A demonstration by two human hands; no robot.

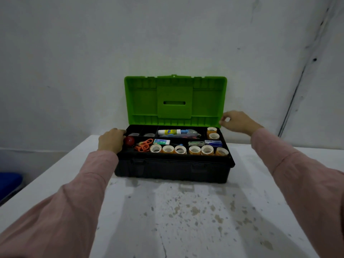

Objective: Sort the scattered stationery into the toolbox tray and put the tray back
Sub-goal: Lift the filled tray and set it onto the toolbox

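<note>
A black toolbox stands on the white table with its green lid raised upright. The black tray sits in the box and holds several tape rolls, orange scissors, a glue bottle, a red ball and small boxes. My left hand grips the left end of the tray and box rim. My right hand has its fingertips curled at the lid's lower right corner, beside the box's back right end.
The white table has a stained, speckled top in front of the box. A pale wall stands close behind the lid. A blue object lies low at the left, beyond the table edge.
</note>
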